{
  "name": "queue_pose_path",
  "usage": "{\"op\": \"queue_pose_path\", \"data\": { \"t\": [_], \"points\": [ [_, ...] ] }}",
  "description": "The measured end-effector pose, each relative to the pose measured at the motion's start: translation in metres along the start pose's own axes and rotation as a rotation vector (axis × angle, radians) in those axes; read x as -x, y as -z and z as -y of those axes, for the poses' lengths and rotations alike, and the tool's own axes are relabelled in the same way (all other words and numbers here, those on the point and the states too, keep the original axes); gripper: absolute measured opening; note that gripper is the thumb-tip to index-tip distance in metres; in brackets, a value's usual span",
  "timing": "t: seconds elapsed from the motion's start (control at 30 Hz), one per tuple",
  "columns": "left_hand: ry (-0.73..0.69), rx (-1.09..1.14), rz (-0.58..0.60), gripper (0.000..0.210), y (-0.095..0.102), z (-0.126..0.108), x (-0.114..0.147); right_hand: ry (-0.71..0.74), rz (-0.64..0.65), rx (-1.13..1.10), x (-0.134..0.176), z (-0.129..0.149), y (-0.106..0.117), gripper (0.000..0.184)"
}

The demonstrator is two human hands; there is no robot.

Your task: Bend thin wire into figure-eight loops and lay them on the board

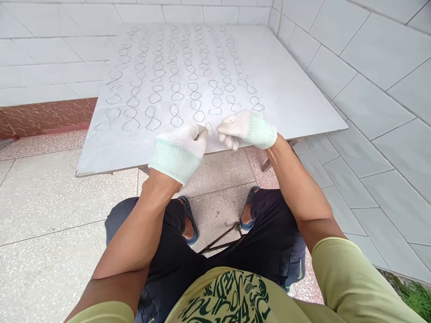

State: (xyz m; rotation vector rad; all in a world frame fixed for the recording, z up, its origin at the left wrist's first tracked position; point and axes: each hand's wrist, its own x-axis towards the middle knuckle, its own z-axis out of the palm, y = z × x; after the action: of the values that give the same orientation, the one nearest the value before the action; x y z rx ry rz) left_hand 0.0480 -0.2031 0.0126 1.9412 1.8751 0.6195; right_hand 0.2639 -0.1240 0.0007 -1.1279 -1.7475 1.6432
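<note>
Both my hands wear white knit gloves with pale green cuffs and are held above the near edge of a white board. A thin, curved piece of wire [210, 127] spans the small gap between them. My left hand [186, 141] is closed, its thumb and forefinger pinching one end of the wire. With bent fingers, my right hand [237, 128] pinches the wire's other side. Just beyond them, several figure-eight wire loops [176, 115] lie flat in rows on the board [286, 98].
The board rests on a wooden support [266, 165], with white tiled walls [380, 58] behind and to the right. Below are a speckled floor [60, 202], my sandalled feet, and a dark metal bar [218, 240] between my legs. Green plants [411, 294] show at the lower right.
</note>
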Motion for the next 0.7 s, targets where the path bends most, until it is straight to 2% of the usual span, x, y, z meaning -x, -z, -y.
{"op": "queue_pose_path", "data": {
  "t": [0.2, 0.33, 0.4, 0.5, 0.6, 0.7],
  "points": [
    [-0.052, 0.088, 0.029, 0.044, 0.001, 0.023, -0.017, 0.004, -0.044, 0.05, -0.001, 0.0, -0.008, 0.048],
    [-0.118, 0.312, 0.058, 0.048, -0.011, 0.034, -0.019, 0.005, -0.046, 0.012, -0.001, 0.003, -0.019, 0.05],
    [-0.094, 0.385, 0.02, 0.05, -0.014, 0.033, -0.016, -0.011, -0.072, 0.0, -0.002, 0.004, -0.023, 0.049],
    [-0.054, 0.318, -0.021, 0.046, -0.012, 0.027, -0.011, 0.005, -0.09, 0.017, -0.003, 0.006, -0.026, 0.054],
    [-0.127, 0.264, 0.036, 0.042, -0.009, 0.022, -0.009, -0.01, -0.111, 0.041, -0.003, 0.006, -0.027, 0.06],
    [-0.167, 0.176, 0.027, 0.038, -0.01, 0.02, -0.011, 0.002, -0.156, 0.023, -0.002, 0.006, -0.027, 0.055]
  ]
}}
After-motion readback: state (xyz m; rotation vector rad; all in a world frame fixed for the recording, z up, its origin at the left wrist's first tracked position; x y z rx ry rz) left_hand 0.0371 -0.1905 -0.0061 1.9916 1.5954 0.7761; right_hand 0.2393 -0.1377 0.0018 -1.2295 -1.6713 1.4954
